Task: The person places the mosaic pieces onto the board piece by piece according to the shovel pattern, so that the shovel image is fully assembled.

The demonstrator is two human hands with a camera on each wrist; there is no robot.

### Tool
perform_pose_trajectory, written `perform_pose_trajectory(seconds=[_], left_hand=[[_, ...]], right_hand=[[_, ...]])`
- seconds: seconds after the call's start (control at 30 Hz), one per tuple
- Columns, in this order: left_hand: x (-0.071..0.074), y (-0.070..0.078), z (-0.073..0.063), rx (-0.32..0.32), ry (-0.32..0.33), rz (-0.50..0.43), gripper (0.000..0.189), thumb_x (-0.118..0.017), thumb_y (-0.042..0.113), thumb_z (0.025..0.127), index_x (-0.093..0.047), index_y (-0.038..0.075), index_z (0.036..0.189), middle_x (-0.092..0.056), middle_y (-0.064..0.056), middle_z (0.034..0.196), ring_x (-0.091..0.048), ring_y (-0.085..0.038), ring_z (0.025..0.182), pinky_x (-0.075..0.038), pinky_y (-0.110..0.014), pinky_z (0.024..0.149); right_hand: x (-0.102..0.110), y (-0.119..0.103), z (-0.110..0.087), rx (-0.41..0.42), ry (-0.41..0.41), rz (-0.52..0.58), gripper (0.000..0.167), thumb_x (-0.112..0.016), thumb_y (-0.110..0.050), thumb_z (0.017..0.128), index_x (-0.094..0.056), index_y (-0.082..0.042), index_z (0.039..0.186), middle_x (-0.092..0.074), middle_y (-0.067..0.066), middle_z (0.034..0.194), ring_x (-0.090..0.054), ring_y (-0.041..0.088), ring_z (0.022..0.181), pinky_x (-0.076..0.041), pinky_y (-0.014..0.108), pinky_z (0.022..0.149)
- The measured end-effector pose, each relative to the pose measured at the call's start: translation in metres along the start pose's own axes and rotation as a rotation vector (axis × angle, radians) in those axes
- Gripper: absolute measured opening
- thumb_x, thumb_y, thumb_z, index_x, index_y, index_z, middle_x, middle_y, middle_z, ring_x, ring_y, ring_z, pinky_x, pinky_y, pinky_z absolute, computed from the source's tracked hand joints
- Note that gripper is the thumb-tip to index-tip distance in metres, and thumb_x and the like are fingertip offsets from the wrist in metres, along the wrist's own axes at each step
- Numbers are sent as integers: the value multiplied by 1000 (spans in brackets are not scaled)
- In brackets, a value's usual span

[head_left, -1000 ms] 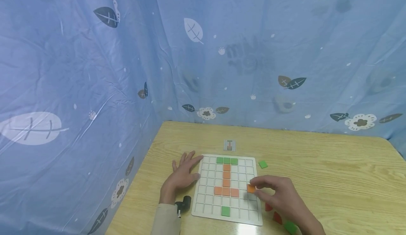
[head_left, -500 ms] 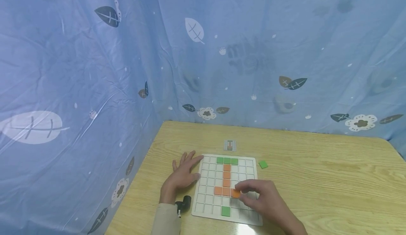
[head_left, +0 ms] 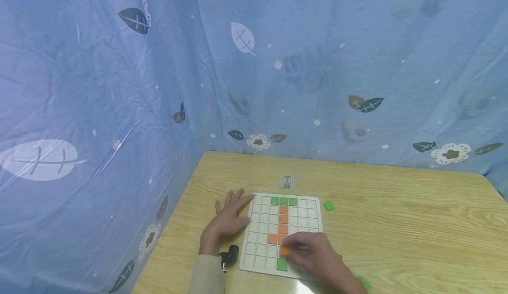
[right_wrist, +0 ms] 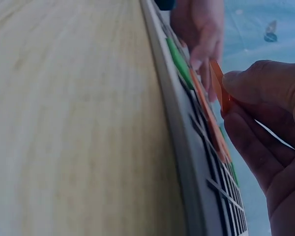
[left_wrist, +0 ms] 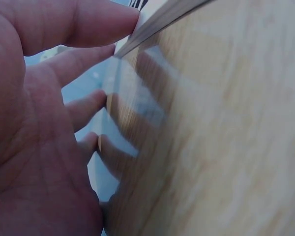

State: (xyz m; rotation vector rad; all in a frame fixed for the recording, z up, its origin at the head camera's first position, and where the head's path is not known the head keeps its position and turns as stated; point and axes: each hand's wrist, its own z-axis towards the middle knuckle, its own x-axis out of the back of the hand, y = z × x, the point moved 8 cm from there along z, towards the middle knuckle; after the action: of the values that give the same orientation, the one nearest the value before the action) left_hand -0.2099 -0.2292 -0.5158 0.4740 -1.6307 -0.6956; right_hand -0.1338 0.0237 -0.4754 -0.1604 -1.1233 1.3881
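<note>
A white grid board (head_left: 259,250) lies on the table, its cells holding square tiles. Three green tiles (head_left: 283,201) form a row at the far side, with a column of orange tiles (head_left: 283,219) below them and another green tile (head_left: 282,264) near the front. My right hand (head_left: 315,254) pinches an orange tile (right_wrist: 218,86) between thumb and fingers, just above the cell behind that front green tile. It covers the board's front right part. My left hand (head_left: 227,220) lies with spread fingers at the left edge, thumb and index finger touching the board.
A small pattern card (head_left: 287,182) lies behind the board. To the right is a loose green tile (head_left: 329,206); another green tile (head_left: 364,282) shows beside my right forearm, with a sliver of red near it. A blue patterned curtain (head_left: 278,87) encloses the wooden table (head_left: 416,223).
My right hand has carried the orange tile leftward across the board, from its right edge to the middle column, and slightly toward the front. The left hand stays in place.
</note>
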Motion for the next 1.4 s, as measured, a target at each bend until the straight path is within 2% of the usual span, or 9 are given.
perform_pose_trajectory(seconds=[0.17, 0.4, 0.73, 1.1, 1.23, 1.4], left_hand=[[0, -1, 0, 2, -1, -5, 75, -67, 13, 91, -52, 23, 164, -25, -16, 182, -2, -46, 171, 16, -81, 125], [0, -1, 0, 2, -2, -1, 75, -67, 14, 91, -52, 23, 164, -25, -16, 182, -2, -46, 171, 16, -81, 125], [0, 0, 1, 2, -5, 4, 76, -67, 15, 91, -52, 24, 164, -25, -15, 182, -2, -46, 171, 16, -81, 125], [0, -1, 0, 8, -6, 9, 76, -66, 15, 91, -52, 27, 164, -25, -14, 182, -2, -45, 171, 15, -81, 126], [0, -1, 0, 7, -7, 9, 76, -66, 16, 91, -52, 26, 164, -25, -14, 182, -2, -45, 171, 15, -81, 126], [1, 0, 0, 2, -8, 8, 76, -66, 16, 91, -52, 25, 165, -25, -15, 182, -2, -46, 171, 16, -81, 126]], right_hand=[[-6, 1, -2, -4, 13, -1, 34, -86, 7, 81, -84, -17, 104, -84, -6, 100, -76, 2, 92, -56, 8, 86], [-8, -2, -3, 34, 40, -82, 38, -86, 9, 77, -83, -18, 104, -82, -9, 98, -76, 4, 92, -55, 7, 88], [-12, 0, -3, 44, 44, -62, 42, -85, 13, 75, -82, -15, 105, -82, -7, 98, -75, 4, 90, -55, 7, 87], [-14, -3, -1, 65, 53, -113, 41, -86, 13, 72, -82, -15, 102, -81, -7, 96, -75, 6, 88, -54, 6, 88], [-12, -4, 1, 52, 62, -92, 38, -87, 11, 73, -82, -14, 101, -82, -7, 95, -76, 6, 86, -58, 10, 84], [6, 3, 8, -38, 25, -73, 32, -90, 3, 80, -83, -15, 106, -83, -7, 100, -77, 8, 87, -65, 25, 81]])
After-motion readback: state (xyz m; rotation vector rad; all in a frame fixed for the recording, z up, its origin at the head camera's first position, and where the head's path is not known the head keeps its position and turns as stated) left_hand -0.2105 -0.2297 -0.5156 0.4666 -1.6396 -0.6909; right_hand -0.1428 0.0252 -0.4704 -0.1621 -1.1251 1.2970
